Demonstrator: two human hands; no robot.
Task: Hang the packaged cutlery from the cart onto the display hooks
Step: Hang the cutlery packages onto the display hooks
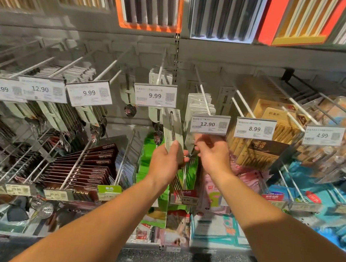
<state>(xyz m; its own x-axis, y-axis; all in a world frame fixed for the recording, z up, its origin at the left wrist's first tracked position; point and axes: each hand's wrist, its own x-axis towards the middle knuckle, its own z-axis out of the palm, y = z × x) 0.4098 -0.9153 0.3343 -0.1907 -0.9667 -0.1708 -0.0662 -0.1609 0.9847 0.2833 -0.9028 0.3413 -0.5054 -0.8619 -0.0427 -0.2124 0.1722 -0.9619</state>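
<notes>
head view: left hand (163, 163) holds one cutlery pack (173, 132) in a closed grip, tilted below the 9.99 tag (155, 95). right hand (213, 154) pinches hanging packs (190, 143) under the 12.90 tag (209, 124); their count is unclear.

A pale grey carded cutlery pack (173, 131), a steel utensil showing down its middle, stands tilted with its top toward 11 o'clock, below the 9.99 tag. At 3 o'clock of it, more grey carded packs (201, 105) hang bunched on a white display hook (205, 95).
</notes>
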